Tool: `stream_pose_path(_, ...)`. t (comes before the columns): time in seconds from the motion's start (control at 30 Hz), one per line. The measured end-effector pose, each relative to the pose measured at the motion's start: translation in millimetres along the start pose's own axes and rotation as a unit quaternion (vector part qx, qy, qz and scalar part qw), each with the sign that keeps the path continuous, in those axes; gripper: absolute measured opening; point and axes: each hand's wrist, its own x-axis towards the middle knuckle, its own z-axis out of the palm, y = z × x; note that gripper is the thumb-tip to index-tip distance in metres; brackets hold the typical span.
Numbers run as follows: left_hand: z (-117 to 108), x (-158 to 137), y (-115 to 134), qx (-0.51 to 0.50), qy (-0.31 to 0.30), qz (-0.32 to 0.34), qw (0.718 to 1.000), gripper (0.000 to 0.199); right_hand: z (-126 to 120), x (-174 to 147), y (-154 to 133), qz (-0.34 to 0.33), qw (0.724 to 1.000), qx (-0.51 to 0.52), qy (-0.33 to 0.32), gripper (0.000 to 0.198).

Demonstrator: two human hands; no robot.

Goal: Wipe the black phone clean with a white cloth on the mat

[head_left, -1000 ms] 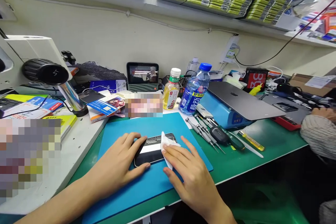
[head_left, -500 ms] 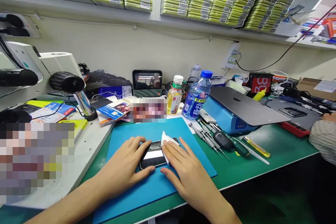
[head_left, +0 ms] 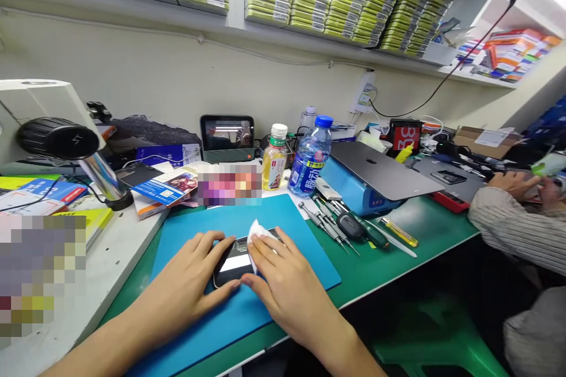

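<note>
A dark smartphone with a bright reflection across its screen lies on the blue mat. My left hand grips its left end, fingers at the far edge and thumb at the near edge. With its fingers together, my right hand presses a white wipe onto the phone's right part. That hand hides most of the wipe and much of the phone's right end. My right thumb lies at the near edge, close to the left thumb's tip.
Right of the mat are screwdrivers, a black case and a closed laptop. Two bottles, a yellow drink and a blue-capped bottle, stand behind. A microscope stand is at left. Another person's sleeve shows at right.
The view has swung right, so the bench appears further left and more of the other person shows. My right thumb has shifted slightly left along the phone; the left hand keeps its grip.
</note>
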Motion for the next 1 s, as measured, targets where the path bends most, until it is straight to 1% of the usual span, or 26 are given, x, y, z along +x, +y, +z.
stream_pose_path(0.07, 1.5, 0.2, -0.9, -0.003, 0.007, 0.003, 1.000, 0.055, 5.3, 0.7, -1.3, 0.009, 1.000, -0.005, 0.003, 0.050)
stream_pose_path(0.13, 2.5, -0.1, -0.9, -0.004, 0.013, 0.004, 1.000, 0.055, 4.3, -6.2, -5.2, 0.007, 1.000, -0.006, 0.003, 0.051)
stream_pose_path(0.23, 2.0, -0.8, 0.4, -0.002, 0.014, 0.000, 1.000, 0.055, -5.0, -20.8, -10.8, -0.029, 0.999, -0.014, -0.017, 0.054)
stream_pose_path(0.3, 0.3, -0.7, 1.6, -0.001, 0.013, -0.004, 1.000, 0.055, -9.7, -22.9, -10.7, -0.042, 0.998, -0.020, -0.030, 0.056)
stream_pose_path(0.37, -1.9, 0.0, 2.8, 0.000, 0.010, -0.008, 1.000, 0.054, -9.0, -14.9, -7.7, -0.037, 0.999, -0.014, -0.031, 0.053)
stream_pose_path(0.43, -4.1, 1.2, 3.8, 0.001, 0.005, -0.011, 1.000, 0.054, -3.4, -0.5, -4.0, -0.028, 0.999, -0.004, -0.026, 0.050)
stream_pose_path(0.5, -6.2, 2.7, 4.8, 0.003, -0.002, -0.010, 1.000, 0.054, 3.6, 12.3, -1.7, -0.024, 1.000, 0.002, -0.017, 0.051)
stream_pose_path(0.57, -7.9, 4.3, 5.9, 0.007, -0.009, -0.009, 1.000, 0.057, 8.0, 16.8, -2.1, -0.022, 1.000, 0.005, -0.008, 0.053)
stream_pose_path(0.67, -9.6, 6.1, 7.5, 0.016, -0.012, -0.010, 1.000, 0.059, 7.1, 5.0, -7.3, -0.030, 1.000, 0.006, 0.003, 0.055)
stream_pose_path(0.77, -10.8, 6.7, 8.0, 0.024, -0.012, -0.014, 1.000, 0.060, 2.3, -13.5, -13.3, -0.057, 0.998, -0.006, 0.013, 0.058)
stream_pose_path(0.83, -11.4, 6.6, 7.4, 0.028, -0.013, -0.016, 0.999, 0.061, 0.8, -17.2, -15.7, -0.062, 0.998, -0.010, 0.016, 0.058)
stream_pose_path(0.9, -11.6, 6.4, 6.5, 0.031, -0.017, -0.016, 0.999, 0.060, 2.1, -10.1, -16.2, -0.052, 0.999, 0.006, 0.006, 0.057)
stream_pose_path(1.0, -11.0, 6.1, 5.3, 0.039, -0.021, -0.015, 0.999, 0.061, 7.5, 12.6, -14.0, -0.048, 0.998, 0.035, -0.018, 0.054)
